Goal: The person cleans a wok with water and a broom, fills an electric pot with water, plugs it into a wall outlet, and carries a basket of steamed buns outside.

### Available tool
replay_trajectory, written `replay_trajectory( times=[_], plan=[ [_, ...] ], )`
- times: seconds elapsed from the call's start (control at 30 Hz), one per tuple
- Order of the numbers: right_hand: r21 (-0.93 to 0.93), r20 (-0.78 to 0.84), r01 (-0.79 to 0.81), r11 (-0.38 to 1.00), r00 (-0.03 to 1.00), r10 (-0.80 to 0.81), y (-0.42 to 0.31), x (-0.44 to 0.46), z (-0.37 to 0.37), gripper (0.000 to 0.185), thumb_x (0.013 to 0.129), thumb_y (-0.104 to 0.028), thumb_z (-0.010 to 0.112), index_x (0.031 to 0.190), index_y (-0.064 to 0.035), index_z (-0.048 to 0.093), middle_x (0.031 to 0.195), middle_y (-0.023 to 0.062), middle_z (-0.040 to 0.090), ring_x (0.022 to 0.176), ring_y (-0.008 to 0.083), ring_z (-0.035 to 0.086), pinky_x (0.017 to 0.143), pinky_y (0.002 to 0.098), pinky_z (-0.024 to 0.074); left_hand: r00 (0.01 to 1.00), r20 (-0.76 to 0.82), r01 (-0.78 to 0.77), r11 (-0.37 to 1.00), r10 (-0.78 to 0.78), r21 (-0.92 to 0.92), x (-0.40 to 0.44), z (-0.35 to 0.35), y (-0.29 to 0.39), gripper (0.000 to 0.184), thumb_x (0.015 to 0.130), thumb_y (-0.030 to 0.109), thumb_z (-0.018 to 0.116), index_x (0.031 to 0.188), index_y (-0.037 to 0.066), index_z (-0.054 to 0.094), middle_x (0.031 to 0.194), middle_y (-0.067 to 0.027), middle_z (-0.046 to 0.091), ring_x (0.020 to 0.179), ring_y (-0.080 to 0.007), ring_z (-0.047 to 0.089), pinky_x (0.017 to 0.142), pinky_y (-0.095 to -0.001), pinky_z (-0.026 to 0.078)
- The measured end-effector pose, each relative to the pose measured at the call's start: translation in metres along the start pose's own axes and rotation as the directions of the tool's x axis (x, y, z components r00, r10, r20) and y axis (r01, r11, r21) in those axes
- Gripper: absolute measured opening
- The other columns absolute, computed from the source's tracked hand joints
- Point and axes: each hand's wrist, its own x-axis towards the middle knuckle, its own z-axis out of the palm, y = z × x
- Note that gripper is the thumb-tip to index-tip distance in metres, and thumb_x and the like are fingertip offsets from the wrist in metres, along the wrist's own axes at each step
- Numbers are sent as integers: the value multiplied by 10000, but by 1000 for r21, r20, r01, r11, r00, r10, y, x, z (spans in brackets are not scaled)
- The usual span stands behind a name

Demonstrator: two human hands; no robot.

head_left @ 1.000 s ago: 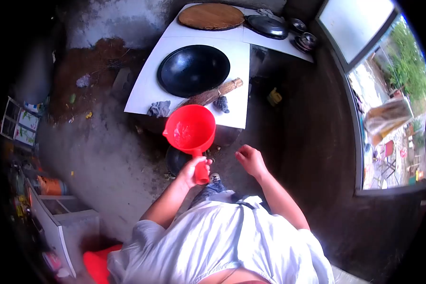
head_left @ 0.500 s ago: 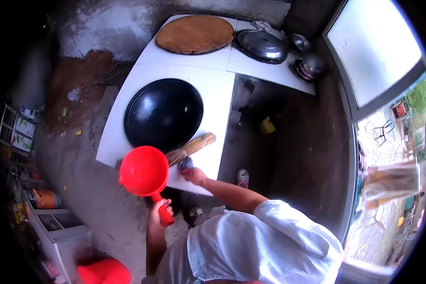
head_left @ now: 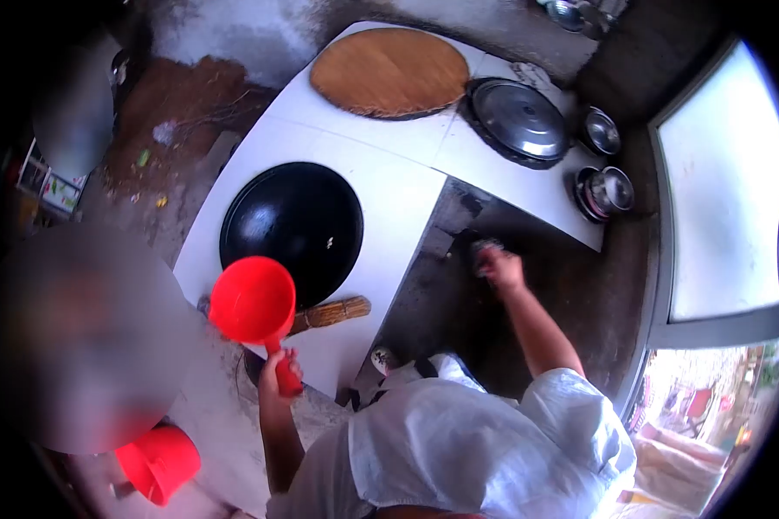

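The white table (head_left: 394, 208) is stretching out before me, a round wooden board (head_left: 389, 73) lying at its far end and the black wok (head_left: 294, 216) sitting nearer! To the board's right, a domed metal lid (head_left: 519, 119) is gleaming; down on my left, a red bucket (head_left: 166, 460) is resting. Now the red dipper (head_left: 253, 304): it's overlapping the wok's near rim in my view, my left hand (head_left: 279, 377) clamping its fingers round the handle. The straw brush (head_left: 336, 313) is lying just beside the wok. Past the table's right edge, my right hand (head_left: 504, 270) is reaching out, fingers gripping a small dark wad (head_left: 482, 253)!
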Motion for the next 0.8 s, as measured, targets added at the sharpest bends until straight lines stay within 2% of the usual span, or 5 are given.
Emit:
replay_trajectory(
  times=[0.43,0.5,0.6,0.7,0.8],
  plan=[
    [-481,-269,181,858,901,-341,6,295,-174,355,721,-274,620,960,-14,580,977,166,569,892,217,533,804,324,399,825,-400,-246,891,399,383,105,87,3,173,679,102,605,792,53,484,590,-49,492,460,-154,490,410,-264,401],
    [-744,-569,-209,634,696,-438,3,306,-153,583,607,-373,698,1071,-73,513,979,145,535,952,308,469,830,396,374,789,-413,-228,841,454,490,118,94,0,197,667,106,606,805,39,484,573,-56,488,455,-158,497,411,-271,397],
    [-942,-49,175,288,775,-631,-23,271,-72,468,674,-298,667,1059,-87,503,1019,128,475,855,269,450,755,384,378,715,-442,-166,746,541,644,133,78,-9,240,639,122,598,802,-7,478,624,-115,513,543,-223,537,485,-332,418],
    [-400,464,577,713,798,-385,-33,207,49,280,754,-213,571,973,-45,523,913,88,513,800,210,475,700,316,407,518,-427,75,457,741,886,122,102,-9,294,638,151,564,840,-18,434,870,-213,475,837,-351,497,696,-427,406],
    [-241,945,808,538,321,-59,-47,129,147,198,756,-196,544,873,-36,553,846,135,553,812,297,549,685,351,451,365,-424,225,363,829,904,103,125,-7,341,649,172,569,905,12,411,924,-194,448,845,-360,489,704,-432,414]
  ],
)
